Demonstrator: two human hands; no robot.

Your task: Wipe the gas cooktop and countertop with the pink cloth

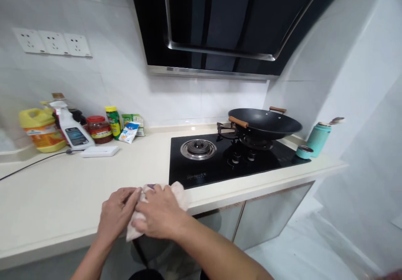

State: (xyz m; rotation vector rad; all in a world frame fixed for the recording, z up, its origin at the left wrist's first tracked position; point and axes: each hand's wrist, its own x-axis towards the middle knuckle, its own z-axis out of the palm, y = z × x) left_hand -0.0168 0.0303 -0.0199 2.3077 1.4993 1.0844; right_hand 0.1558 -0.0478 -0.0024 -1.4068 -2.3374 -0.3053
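Note:
A pale pinkish cloth (180, 195) lies bunched at the front edge of the counter, by the near left corner of the gas stove (216, 175). My right hand (161, 213) presses down on it with bent fingers gripping the fabric. Against the cloth's left side, my left hand (117, 213) has its fingers together and its thumb and fingertips on the fabric. Part of the cloth hangs over the counter edge below my hands. Both palms are hidden.
A black wok (265, 123) sits on the right burner, beside a teal bottle (318, 140) and small teal cup (304, 152). Along the back left stand a yellow jug (40, 131), a spray bottle (70, 127), a red-lidded jar (99, 130) and a white box (99, 151). The range hood (213, 24) hangs above.

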